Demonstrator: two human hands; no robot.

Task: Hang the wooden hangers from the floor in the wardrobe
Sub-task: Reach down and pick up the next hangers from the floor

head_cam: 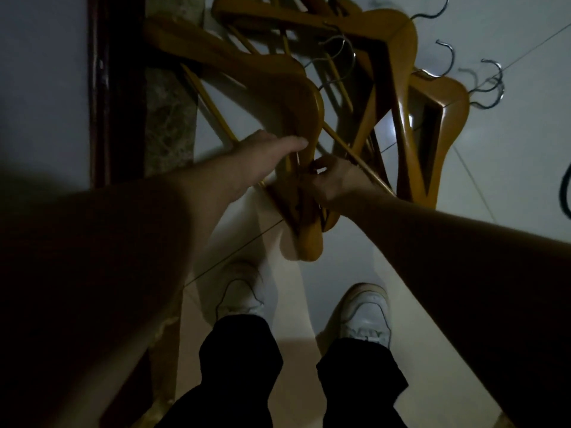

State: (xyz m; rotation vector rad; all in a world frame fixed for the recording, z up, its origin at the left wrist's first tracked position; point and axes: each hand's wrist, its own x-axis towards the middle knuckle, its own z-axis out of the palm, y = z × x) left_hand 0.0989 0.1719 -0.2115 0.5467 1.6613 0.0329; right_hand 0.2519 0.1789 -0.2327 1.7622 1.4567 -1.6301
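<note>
Pale tiled floor carries a heap of wooden hangers. Left hand lies open, fingers stretched against one hanger; right hand is closed around its lower arm.

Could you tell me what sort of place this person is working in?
Probably a room at home, perhaps a bedroom, though dimly lit. Wooden hangers lie piled on a pale tiled floor, beside a dark wooden frame that may be a wardrobe or door.
</note>
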